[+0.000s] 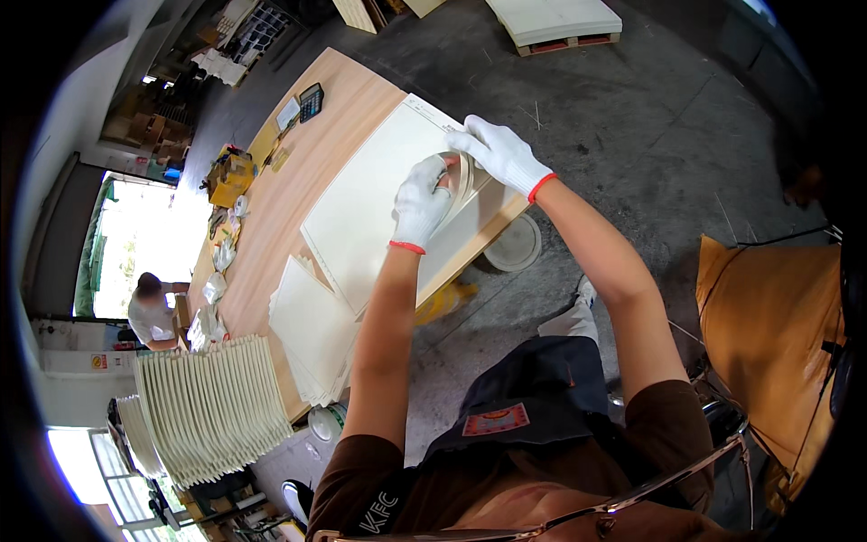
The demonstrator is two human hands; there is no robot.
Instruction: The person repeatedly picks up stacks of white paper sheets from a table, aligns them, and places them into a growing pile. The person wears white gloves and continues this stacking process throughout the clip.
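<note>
Both my hands wear white knitted gloves with red cuffs and are over a large white board [361, 203] on the wooden table. My left hand [422, 200] is closed on a tape roll [465, 179], a pale ring standing on edge near the board's right side. My right hand [499, 155] is beside the roll at the board's far right corner, its fingers stretched out over the edge. What lies under those fingertips is hidden. Nearer me, a stack of white sheets [312, 330] lies slightly fanned beside the board.
Along the table's [339, 108] far left side are a calculator [311, 102], a yellow box [231, 176] and plastic bags. A tall row of white panels [212, 406] stands at the left. A co-worker [152, 310] is beyond the table. A round lidded bucket [515, 244] stands below the table's edge.
</note>
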